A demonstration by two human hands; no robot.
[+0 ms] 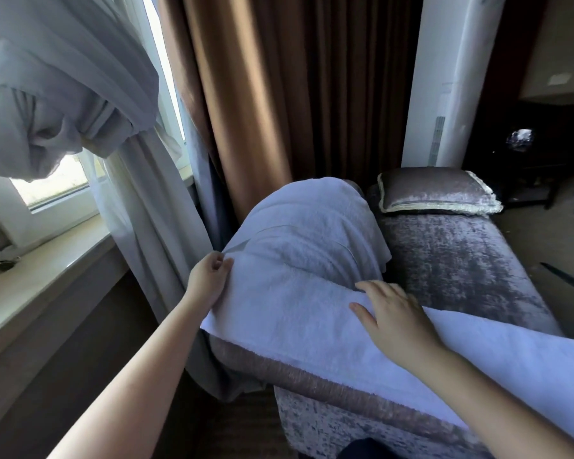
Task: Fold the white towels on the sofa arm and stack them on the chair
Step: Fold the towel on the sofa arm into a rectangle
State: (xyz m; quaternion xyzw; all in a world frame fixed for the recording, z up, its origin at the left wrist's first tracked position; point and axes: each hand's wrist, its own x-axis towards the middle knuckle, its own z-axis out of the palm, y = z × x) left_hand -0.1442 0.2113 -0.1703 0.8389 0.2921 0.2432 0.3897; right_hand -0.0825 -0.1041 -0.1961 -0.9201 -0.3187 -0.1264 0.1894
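Left hand [209, 279]: fingers curled round the left edge of the near towel [289, 313], gripping it at the far left corner, just where it meets the far towel [312, 220].
Right hand [391, 313]: flat, palm down, fingers straight and slightly spread, pressing on the near towel toward its far edge. It holds nothing.

Near towel: white, spread along the top of the sofa arm [328, 419]. It runs from the left end of the arm out past the right edge of the view, and its near edge hangs just over the arm's ribbed trim.
Far towel: white, draped in a loose heap over the far part of the same arm, with a woven band showing across it. Its right side hangs down toward the sofa seat [461, 260]. Cannot tell whether the heap is 1 towel or more.

Both forearms reach in from the bottom of the view, 1 on each side of the near towel.

Around it:
- sofa is grey-purple velvet; a matching cushion [438, 193] with pale trim lies at the far end of the seat
- brown curtain [262, 94] hangs behind the arm
- sheer curtain [63, 77], knotted up, hangs at the left in front of the window
- window sill [30, 286] below it, pale
- tall white unit [454, 77] stands behind the cushion
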